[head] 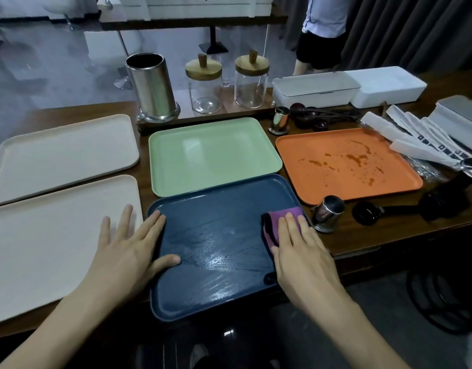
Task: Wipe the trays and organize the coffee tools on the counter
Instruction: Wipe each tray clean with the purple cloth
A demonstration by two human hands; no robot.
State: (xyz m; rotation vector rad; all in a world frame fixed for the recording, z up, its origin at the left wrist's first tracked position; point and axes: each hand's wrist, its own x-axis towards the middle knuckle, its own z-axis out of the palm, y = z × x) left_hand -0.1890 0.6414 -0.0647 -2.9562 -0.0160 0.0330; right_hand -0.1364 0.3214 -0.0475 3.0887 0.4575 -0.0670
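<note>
- Right hand lies flat, fingers straight, pressing the purple cloth at three o'clock on the navy tray
- Left hand, spread wide, steadies its nine o'clock rim
- Tray looks light, stiff, wet-slick; grip rims

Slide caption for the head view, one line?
Right hand presses a purple cloth on the wet blue tray while the left hand steadies its edge; the orange tray shows brown spills.

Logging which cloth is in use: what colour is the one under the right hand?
The cloth is purple with a black edge; head view.
</note>
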